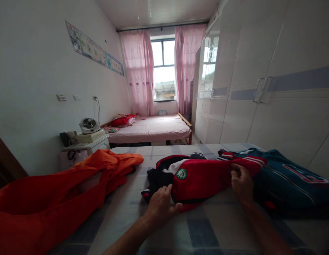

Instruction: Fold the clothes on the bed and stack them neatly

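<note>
A red, black and white jacket point(204, 177) with a round green badge lies partly folded on the checked bed sheet in front of me. My left hand point(163, 203) rests at the jacket's dark left end, its thumb apart from the fingers and its fingertips touching the cloth. At the other end, my right hand point(241, 182) pinches the red fabric close to the white-striped cuff. Just beyond that hand is a teal jacket point(286, 177) with a long zip and a large letter patch; the striped cuff overlaps its near side.
A bright orange garment or bag point(74, 198) spreads over the left of the bed point(204, 233). Behind it, a small fan point(89, 124) stands on a bedside cabinet point(100, 141). White wardrobes point(286, 117) line the right. A second bed point(154, 129) stands under the window.
</note>
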{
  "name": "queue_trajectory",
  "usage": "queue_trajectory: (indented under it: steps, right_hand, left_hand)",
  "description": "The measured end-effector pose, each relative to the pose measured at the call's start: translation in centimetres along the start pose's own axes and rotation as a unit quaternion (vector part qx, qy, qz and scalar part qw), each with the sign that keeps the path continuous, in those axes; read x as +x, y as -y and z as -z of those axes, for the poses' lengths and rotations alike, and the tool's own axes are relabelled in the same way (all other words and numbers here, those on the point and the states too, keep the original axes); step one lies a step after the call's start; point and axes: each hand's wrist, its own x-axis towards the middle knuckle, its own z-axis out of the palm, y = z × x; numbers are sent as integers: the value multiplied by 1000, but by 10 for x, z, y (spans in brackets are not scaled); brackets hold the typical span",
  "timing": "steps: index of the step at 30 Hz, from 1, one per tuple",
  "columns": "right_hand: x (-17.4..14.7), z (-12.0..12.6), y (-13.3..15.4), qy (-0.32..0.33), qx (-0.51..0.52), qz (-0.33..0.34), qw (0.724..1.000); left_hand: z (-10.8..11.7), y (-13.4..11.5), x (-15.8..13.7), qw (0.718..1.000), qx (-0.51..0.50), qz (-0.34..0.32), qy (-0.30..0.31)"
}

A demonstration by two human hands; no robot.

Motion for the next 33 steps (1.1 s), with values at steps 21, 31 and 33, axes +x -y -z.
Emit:
queue_trajectory:
  steps: [21,31,33]
  right_hand:
    - [2,2,-6,26,40,-73,996]
    - [-18,4,30,37,85,31,995]
    - [-17,1,25,51,85,8,995]
  left_hand:
    - [23,-16,46,902,-426,60,-30]
    - [150,-22,20,826,-67,-20,-560]
    - [147,-8,21,890,-37,29,-453]
